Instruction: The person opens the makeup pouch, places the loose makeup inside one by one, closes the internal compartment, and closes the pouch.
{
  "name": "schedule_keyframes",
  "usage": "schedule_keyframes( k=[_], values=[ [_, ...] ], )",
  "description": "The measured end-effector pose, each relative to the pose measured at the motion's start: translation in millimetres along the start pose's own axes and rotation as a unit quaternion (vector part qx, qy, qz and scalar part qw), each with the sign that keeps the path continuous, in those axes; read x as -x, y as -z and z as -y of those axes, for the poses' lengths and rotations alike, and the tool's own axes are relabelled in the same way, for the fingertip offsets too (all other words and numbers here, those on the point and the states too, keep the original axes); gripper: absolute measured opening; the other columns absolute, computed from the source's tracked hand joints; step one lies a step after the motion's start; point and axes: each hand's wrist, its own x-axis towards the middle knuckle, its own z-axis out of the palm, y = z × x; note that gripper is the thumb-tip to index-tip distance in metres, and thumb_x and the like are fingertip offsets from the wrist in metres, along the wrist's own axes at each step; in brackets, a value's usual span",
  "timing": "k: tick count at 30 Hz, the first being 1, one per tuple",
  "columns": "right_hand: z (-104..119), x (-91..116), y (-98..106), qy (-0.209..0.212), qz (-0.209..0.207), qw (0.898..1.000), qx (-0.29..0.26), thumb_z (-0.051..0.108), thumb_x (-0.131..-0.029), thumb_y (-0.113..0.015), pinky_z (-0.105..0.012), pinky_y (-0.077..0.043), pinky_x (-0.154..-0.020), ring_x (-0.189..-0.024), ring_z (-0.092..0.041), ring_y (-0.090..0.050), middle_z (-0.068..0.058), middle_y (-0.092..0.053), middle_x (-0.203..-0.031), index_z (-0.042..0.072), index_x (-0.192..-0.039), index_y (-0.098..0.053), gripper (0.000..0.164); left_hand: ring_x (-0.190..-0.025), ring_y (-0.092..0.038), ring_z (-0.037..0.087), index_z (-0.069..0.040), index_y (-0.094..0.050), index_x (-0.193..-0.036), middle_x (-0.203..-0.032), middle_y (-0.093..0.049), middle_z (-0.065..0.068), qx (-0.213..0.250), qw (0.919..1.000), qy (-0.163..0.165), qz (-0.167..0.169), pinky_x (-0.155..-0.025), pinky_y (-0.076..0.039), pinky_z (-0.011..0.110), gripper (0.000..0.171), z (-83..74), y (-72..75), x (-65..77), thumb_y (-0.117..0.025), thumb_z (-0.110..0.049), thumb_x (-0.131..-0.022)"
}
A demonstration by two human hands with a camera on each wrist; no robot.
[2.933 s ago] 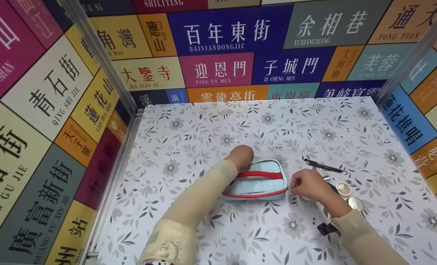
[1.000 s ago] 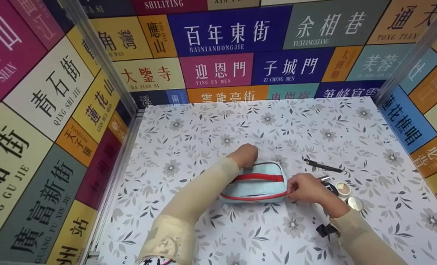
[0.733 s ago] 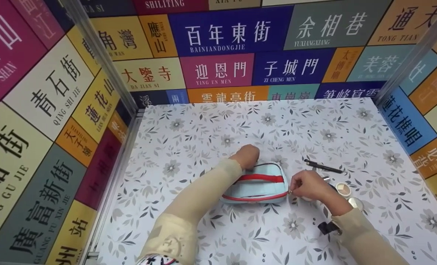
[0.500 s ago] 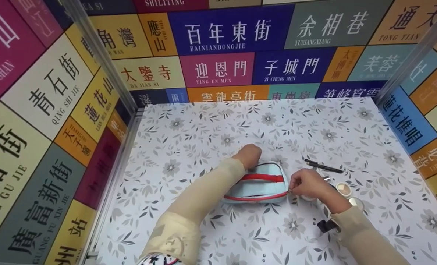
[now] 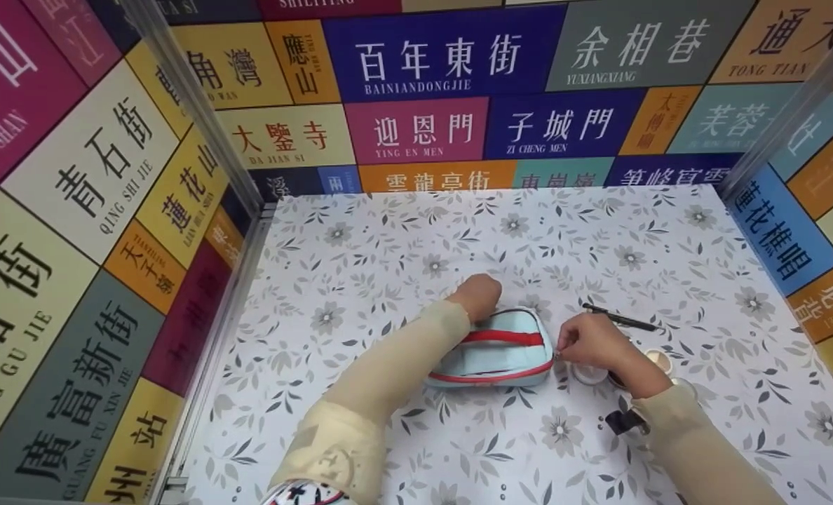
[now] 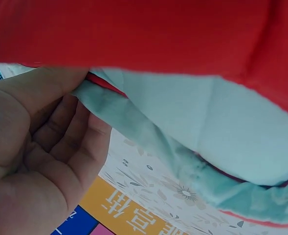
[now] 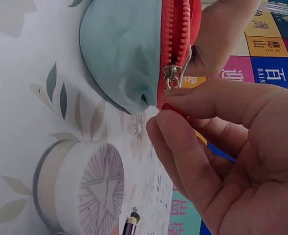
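Note:
A light blue zipper pouch (image 5: 508, 361) with red trim and a red strap (image 5: 504, 337) lies unzipped on the table. My left hand (image 5: 479, 296) is at its far edge; in the left wrist view the thumb and curled fingers pinch the teal fabric rim (image 6: 129, 122). At the pouch's right end, my right hand (image 5: 593, 341) pinches the zipper pull. The right wrist view shows the metal slider (image 7: 171, 73) on red teeth (image 7: 184, 29), with the red tip of the pull between thumb and fingers. The slider sits at the end corner, the teeth parted beyond it.
A round white jar (image 7: 87, 183) with a star-patterned lid stands near my right hand. Behind that hand lie a dark pencil (image 5: 620, 317) and a small open pot (image 5: 660, 360). Panels printed with street names (image 5: 451, 59) wall in the floral tabletop (image 5: 360, 245).
My left hand has slid a little to the right along the pouch's far edge. The pouch has shifted slightly right. My right hand stays at the zipper end, now a bit farther back.

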Motion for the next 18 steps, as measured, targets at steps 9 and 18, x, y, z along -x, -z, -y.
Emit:
schedule_keyframes(
  k=[9,18],
  values=[
    [-1.9,-13.1,0.5,-0.021,-0.003,1.000,0.011,0.004,-0.069,-0.079,-0.032,-0.047,-0.067,-0.068,-0.012,-0.055,0.004,-0.068,-0.067,0.014,-0.067,-0.073,0.013,-0.087,-0.064,0.022,-0.006,-0.077,-0.104,-0.102,-0.078,0.009,0.032,0.9994,0.008,0.002,-0.089,-0.058,0.036,0.022,2.5,-1.5,-0.7,-0.056,-0.010,-0.106],
    [-3.4,-22.5,1.1,-0.045,0.001,0.999,-0.008,0.001,-0.073,-0.074,-0.032,-0.047,-0.060,-0.063,-0.014,-0.055,0.000,-0.066,-0.069,0.011,-0.069,-0.071,0.011,-0.084,-0.063,0.022,-0.007,-0.077,-0.101,-0.100,-0.077,0.008,0.034,0.9993,0.017,0.000,-0.087,-0.058,0.036,0.021,2.5,-2.4,-0.8,-0.057,-0.010,-0.105]
  ],
)
